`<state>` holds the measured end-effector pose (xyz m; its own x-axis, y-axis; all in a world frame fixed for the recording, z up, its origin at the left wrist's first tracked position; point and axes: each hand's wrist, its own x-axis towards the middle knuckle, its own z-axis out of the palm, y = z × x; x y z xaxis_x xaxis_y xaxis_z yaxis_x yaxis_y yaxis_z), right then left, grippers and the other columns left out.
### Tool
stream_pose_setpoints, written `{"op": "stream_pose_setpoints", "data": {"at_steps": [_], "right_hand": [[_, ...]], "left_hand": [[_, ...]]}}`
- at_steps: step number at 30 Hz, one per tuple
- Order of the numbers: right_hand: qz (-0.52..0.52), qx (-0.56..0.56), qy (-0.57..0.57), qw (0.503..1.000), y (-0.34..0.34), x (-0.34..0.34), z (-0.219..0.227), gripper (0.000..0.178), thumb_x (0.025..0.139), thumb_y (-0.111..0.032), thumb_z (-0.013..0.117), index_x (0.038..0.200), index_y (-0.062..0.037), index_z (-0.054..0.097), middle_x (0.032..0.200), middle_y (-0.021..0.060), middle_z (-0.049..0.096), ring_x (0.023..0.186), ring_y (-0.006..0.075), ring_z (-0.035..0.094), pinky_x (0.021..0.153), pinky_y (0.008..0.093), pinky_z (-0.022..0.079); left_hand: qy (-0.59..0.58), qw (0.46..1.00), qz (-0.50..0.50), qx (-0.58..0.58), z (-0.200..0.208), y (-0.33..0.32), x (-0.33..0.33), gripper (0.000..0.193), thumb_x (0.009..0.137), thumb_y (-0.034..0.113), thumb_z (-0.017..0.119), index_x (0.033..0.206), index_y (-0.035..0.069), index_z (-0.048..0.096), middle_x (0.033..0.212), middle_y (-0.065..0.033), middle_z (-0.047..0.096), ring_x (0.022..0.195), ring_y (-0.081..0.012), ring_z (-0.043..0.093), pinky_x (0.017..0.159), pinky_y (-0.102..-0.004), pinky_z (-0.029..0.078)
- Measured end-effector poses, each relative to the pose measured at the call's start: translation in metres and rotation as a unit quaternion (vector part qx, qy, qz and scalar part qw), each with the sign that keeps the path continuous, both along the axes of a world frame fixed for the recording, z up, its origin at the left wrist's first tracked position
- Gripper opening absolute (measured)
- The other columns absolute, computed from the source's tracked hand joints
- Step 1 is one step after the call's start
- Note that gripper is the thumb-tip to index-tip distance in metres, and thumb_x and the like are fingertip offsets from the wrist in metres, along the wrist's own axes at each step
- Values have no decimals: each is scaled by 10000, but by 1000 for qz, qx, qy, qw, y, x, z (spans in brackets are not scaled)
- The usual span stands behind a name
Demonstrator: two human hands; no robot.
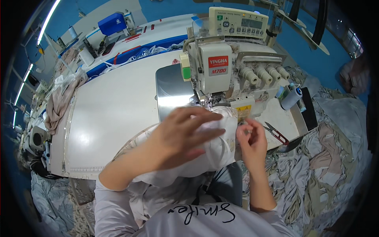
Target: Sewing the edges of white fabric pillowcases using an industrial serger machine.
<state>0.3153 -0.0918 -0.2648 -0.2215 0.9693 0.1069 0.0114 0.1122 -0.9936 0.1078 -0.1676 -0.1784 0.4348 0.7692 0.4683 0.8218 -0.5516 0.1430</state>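
White fabric [222, 155] lies bunched at the front of an overlock sewing machine [215, 75] and hangs over the table edge toward my lap. Its far end reaches the needle and presser foot area. My left hand [182, 130] is slightly blurred above the fabric, fingers stretched out and apart, just in front of the needle area. To its right, my right hand [252, 138] is raised beside the fabric's right edge with curled fingers, thumb and forefinger close together. Whatever may be between them is too small to make out. Red-handled thread snips [277, 133] rest right of that hand.
A thread cone [292, 98] stands at the machine's right. The white table [106, 114] extends left, with a polished metal plate [173, 94] by the machine. Piled fabric [292, 189] covers the right floor. Behind are a blue trough [98, 70] and a blue-covered machine [112, 23].
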Motion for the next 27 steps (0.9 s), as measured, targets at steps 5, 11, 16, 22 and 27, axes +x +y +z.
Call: {"op": "stream_pose_setpoints", "data": {"at_steps": [5,11,16,22,27], "right_hand": [[139,-150,98,974,-20,14,0,483,876,-75,587,1299,13,370,974,100,624,485,83,522,383,183,393],[243,-206,108,942,-21,-2,10,437,879,-83,586,1271,-4,410,779,74,647,441,90,545,357,171,370],[195,-199,9,960,-21,-6,7,147,875,-122,619,969,-12,592,602,20,603,425,73,535,371,186,392],[175,-162,64,969,-21,-5,5,158,882,-141,620,958,-4,603,610,8,601,439,61,531,391,183,398],[144,-148,82,975,-25,-10,3,200,880,-135,624,1017,6,586,662,11,620,477,49,544,400,184,404]], "left_hand": [[77,994,-51,61,-16,3,2,237,700,104,643,936,87,668,1100,-10,607,983,-187,594,785,-308,509],[60,991,66,96,-25,-9,-1,266,671,72,649,935,53,673,1044,-53,652,988,-219,639,743,-318,554],[41,994,58,84,-22,-11,1,334,669,33,639,1002,42,666,1091,-79,647,1008,-251,634,794,-331,553],[-4,998,49,45,-20,-7,-3,409,642,-16,648,1046,46,655,1095,-78,646,1013,-262,629,820,-334,549],[-9,998,52,37,-19,-5,-4,409,636,-16,680,1037,66,662,1085,-66,651,1001,-251,635,815,-326,553]]}}
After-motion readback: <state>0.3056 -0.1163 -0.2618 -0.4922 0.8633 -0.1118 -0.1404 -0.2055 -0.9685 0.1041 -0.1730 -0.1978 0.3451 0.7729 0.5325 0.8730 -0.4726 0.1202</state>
